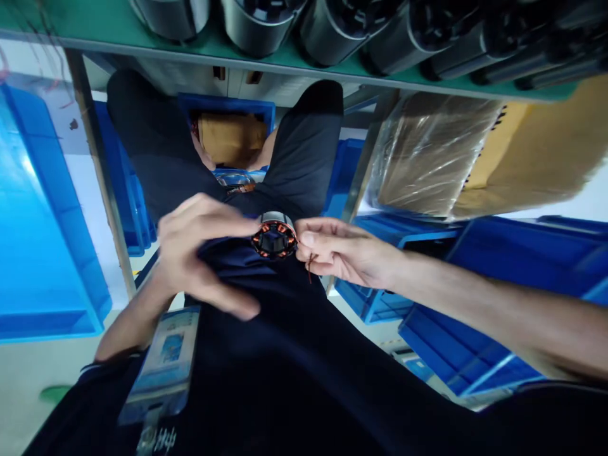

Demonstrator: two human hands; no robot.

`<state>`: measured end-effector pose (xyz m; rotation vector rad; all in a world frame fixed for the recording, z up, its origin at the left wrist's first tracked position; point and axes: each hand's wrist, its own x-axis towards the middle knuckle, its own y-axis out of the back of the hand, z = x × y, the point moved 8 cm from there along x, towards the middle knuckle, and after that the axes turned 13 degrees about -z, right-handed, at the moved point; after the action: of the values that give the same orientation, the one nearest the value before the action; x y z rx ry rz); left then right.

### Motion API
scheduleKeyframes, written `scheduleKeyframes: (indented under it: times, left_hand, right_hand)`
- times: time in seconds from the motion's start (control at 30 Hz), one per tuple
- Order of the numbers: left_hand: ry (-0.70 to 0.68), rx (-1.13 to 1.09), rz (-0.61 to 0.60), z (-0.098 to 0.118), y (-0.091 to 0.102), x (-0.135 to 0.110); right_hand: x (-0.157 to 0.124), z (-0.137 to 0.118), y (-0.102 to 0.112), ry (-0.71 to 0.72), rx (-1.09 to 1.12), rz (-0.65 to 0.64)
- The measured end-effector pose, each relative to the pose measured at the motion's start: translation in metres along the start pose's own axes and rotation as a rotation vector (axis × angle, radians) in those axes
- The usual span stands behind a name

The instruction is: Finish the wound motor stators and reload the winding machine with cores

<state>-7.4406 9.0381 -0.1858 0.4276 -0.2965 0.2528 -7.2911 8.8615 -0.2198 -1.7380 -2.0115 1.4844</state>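
Left hand curled, fingertips pinching the stator from its left, over the lap. Right hand closed on the stator's right edge, thin copper wire dangling below. Risk: loose fingertip grip could drop it; tugging may snap wire.

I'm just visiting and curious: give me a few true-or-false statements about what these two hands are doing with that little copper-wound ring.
1. Both hands hold the small round stator with orange copper windings. True: the left hand and right hand touch it from either side.
2. The stator lies on a table. False: it is held up above the person's dark-clothed lap.
3. Blue plastic bins stand around. True.
4. The right hand wears a glove. False: it is bare.
5. The metal cylinders sit on a red shelf. False: the green shelf.
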Motion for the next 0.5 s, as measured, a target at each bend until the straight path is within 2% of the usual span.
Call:
scheduleKeyframes:
  times: [0.07, 0.1, 0.13, 0.17, 0.2, 0.27, 0.3, 0.33, 0.37, 0.4, 0.43, 0.5]
  left_hand:
    - [-0.167, 0.273, -0.076, 0.006, -0.017, 0.013]
    - [-0.241, 0.331, -0.087, 0.009, -0.024, 0.019]
    - [-0.254, 0.311, -0.074, 0.01, -0.027, 0.025]
    - [-0.198, 0.202, -0.093, 0.007, -0.029, 0.032]
    - [-0.066, -0.002, -0.166, -0.003, -0.034, 0.039]
    - [0.351, -0.647, -0.458, -0.022, -0.065, 0.036]
    - [0.543, -0.938, -0.592, -0.021, -0.079, 0.026]
    - [0.655, -1.081, -0.66, -0.016, -0.084, 0.019]
    - [0.689, -1.043, -0.648, -0.016, -0.079, 0.017]
    - [0.65, -0.831, -0.567, -0.02, -0.065, 0.02]
    - [0.544, -0.512, -0.462, -0.019, -0.044, 0.027]
    - [0.219, 0.082, -0.328, 0.004, -0.015, 0.038]
  right_hand:
    - [0.003, 0.005, -0.007, -0.011, 0.051, -0.048]
    - [0.004, -0.002, -0.011, 0.015, -0.004, -0.078]
    - [0.005, -0.015, -0.015, 0.052, -0.159, -0.108]
    - [0.004, -0.032, -0.019, 0.096, -0.372, -0.13]
    - [0.002, -0.049, -0.024, 0.131, -0.594, -0.144]
    - [-0.005, -0.081, -0.028, 0.142, -1.006, -0.144]
    - [-0.01, -0.094, -0.029, 0.133, -1.182, -0.142]
    - [-0.015, -0.108, -0.029, 0.14, -1.341, -0.13]
    - [-0.022, -0.122, -0.03, 0.181, -1.496, -0.102]
    - [-0.029, -0.135, -0.032, 0.241, -1.649, -0.05]
    - [-0.036, -0.146, -0.031, 0.298, -1.739, 0.013]
    - [-0.042, -0.156, -0.021, 0.324, -1.629, 0.086]
